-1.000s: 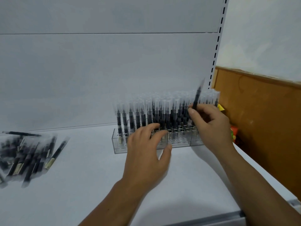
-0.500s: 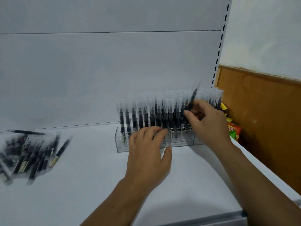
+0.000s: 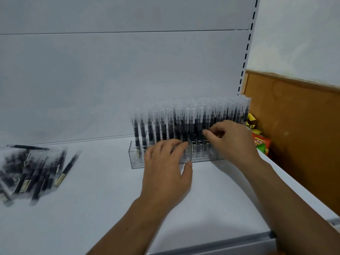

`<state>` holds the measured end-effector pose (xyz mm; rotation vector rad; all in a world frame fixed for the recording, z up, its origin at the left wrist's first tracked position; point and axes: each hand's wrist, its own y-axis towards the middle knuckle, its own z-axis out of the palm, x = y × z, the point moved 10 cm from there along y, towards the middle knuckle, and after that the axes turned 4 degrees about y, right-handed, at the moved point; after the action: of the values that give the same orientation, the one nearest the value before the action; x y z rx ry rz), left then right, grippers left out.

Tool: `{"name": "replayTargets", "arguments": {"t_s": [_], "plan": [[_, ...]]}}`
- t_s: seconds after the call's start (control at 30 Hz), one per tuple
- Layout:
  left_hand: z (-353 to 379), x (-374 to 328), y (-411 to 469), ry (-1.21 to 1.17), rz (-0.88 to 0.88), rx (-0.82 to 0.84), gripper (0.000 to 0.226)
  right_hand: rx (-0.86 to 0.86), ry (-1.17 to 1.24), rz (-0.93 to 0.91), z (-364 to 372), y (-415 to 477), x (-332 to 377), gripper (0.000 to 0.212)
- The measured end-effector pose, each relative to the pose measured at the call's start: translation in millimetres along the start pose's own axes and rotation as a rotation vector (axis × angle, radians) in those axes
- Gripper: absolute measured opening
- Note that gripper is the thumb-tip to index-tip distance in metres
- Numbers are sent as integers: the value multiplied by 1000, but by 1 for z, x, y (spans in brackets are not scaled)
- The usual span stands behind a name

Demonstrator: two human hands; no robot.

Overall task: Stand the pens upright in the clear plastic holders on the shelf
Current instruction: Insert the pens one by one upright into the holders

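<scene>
Clear plastic holders (image 3: 136,162) stand in a row at the back right of the white shelf (image 3: 92,208), packed with several upright black pens with frosted caps (image 3: 158,126). My left hand (image 3: 165,173) rests on the holders' front edge, fingers laid flat against the pens' lower ends. My right hand (image 3: 231,140) reaches into the row from the right, thumb and curled fingers pinching the barrel of one standing pen (image 3: 204,122) low down. A pile of loose wrapped pens (image 3: 36,173) lies flat at the far left.
One loose black pen (image 3: 29,147) lies against the back panel at the left. A slotted shelf upright (image 3: 246,52) marks the right end. Beyond it are snack packets (image 3: 261,142) and a wooden panel (image 3: 298,126). The shelf's grey front rail (image 3: 220,243) runs below my arms.
My right hand has lowered the raised, tilted pen down into the row, so it now stands level with the others. My left hand has stayed at the holders' front.
</scene>
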<state>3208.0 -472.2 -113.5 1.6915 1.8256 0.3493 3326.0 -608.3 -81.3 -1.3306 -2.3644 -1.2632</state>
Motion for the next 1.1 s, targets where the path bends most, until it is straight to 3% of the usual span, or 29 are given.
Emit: {"name": "replayTargets", "arguments": {"t_s": [0.4, 0.6, 0.83, 1.1], "plan": [[-10, 2, 3, -4, 19, 57, 42, 98, -95, -1, -13, -5, 7, 37], [-52, 39, -3, -27, -27, 9, 33, 134, -79, -131, -13, -18, 64, 43], [-117, 161, -50, 146, -281, -32, 30, 521, 196, -332, 84, -51, 182, 25], [-131, 243, -94, 289, -443, 19, 63, 758, 230, -399, 228, -56, 277, 42]]}}
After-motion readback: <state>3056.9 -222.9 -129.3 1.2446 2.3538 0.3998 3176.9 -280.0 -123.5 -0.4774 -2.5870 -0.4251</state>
